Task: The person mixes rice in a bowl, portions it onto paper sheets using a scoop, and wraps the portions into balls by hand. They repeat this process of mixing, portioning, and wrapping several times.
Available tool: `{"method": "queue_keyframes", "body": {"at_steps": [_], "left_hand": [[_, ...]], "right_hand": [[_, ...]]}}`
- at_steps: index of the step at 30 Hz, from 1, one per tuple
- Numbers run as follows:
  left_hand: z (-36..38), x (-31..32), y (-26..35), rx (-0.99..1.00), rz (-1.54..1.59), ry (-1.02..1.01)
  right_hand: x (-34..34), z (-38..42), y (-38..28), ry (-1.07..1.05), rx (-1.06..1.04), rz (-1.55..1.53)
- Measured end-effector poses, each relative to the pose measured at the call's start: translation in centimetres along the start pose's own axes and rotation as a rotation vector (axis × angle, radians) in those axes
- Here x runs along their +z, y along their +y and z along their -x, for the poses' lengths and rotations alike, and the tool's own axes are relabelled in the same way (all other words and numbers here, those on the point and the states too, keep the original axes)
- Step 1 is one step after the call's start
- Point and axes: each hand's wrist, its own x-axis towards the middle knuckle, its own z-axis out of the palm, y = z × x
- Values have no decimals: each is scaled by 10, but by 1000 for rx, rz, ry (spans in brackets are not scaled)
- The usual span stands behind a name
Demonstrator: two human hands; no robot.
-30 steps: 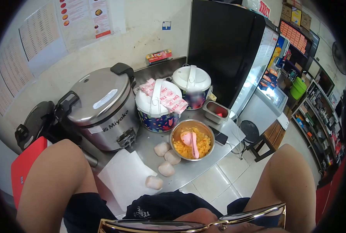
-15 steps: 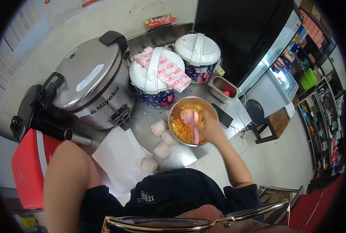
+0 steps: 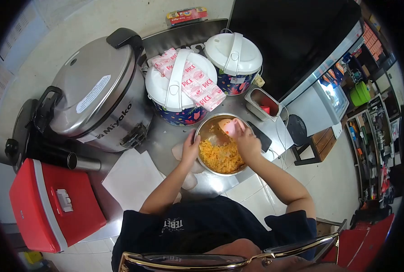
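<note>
A metal bowl (image 3: 203,162) holding orange-yellow rice (image 3: 222,157) stands on the steel counter. My left hand (image 3: 190,147) is against the bowl's left rim, gripping its edge. At the upper right of the bowl, my right hand (image 3: 247,141) is closed on a pink scoop (image 3: 229,127) just above the rice. Several pale wrapped rice portions (image 3: 189,181) lie left of the bowl, partly hidden under my left forearm. White paper sheets (image 3: 132,177) lie farther left.
A big Miyako rice cooker (image 3: 107,97) stands at the left, with two white-lidded pots (image 3: 159,88) (image 3: 245,56) behind the bowl. A metal tray (image 3: 262,105) and a dark phone (image 3: 261,137) are right of it. A red cooler box (image 3: 70,199) is at the lower left.
My left hand has come in from the left to the bowl's rim. The scoop has moved to the bowl's upper right, and the rice now lies toward the near side.
</note>
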Motion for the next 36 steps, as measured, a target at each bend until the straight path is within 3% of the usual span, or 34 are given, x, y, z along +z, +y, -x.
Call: {"method": "queue_keyframes", "body": {"at_steps": [1, 3, 4, 6, 8, 10, 11, 13, 14, 16, 17, 19, 22, 26, 30, 36], "left_hand": [[-3, 1, -12, -6, 4, 2], [-10, 3, -30, -213, 145, -56], [-13, 4, -29, -212, 147, -58], [-11, 4, -28, -237, 353, 9], [-6, 7, -16, -241, 399, 25], [-3, 8, -3, -239, 437, 28], [0, 8, 1, -252, 451, 17], [10, 10, 9, -272, 460, 5], [17, 16, 13, -252, 469, 30], [21, 25, 9, -234, 476, 56], [20, 30, 2, -132, 458, 71], [20, 35, 4, 33, 338, 83], [27, 41, 23, 42, 283, 91], [26, 47, 1, 144, 160, 34], [32, 50, 12, 98, 222, 61], [43, 54, 20, 34, 263, 79]], "right_hand": [[10, 0, -7, -5, -4, 4], [33, 5, -27, -140, -263, -99], [20, 12, -27, -139, -262, -96], [-10, 32, -22, -206, -494, -170], [-27, 30, 6, -217, -561, -171], [-49, 17, 34, -210, -759, -62], [-43, 12, 42, -212, -752, -63], [-23, 5, 48, -127, -384, 75], [-15, 7, 42, -131, -381, 72], [-3, 18, 24, -242, -58, -12], [13, 25, 18, -268, -30, -147], [15, 32, 7, -305, -7, -201], [12, 41, -11, -254, -16, -250], [-30, 55, -31, -247, -110, -198], [-55, 64, -24, -318, -198, -349], [-44, 72, -38, -348, -71, -612]]}}
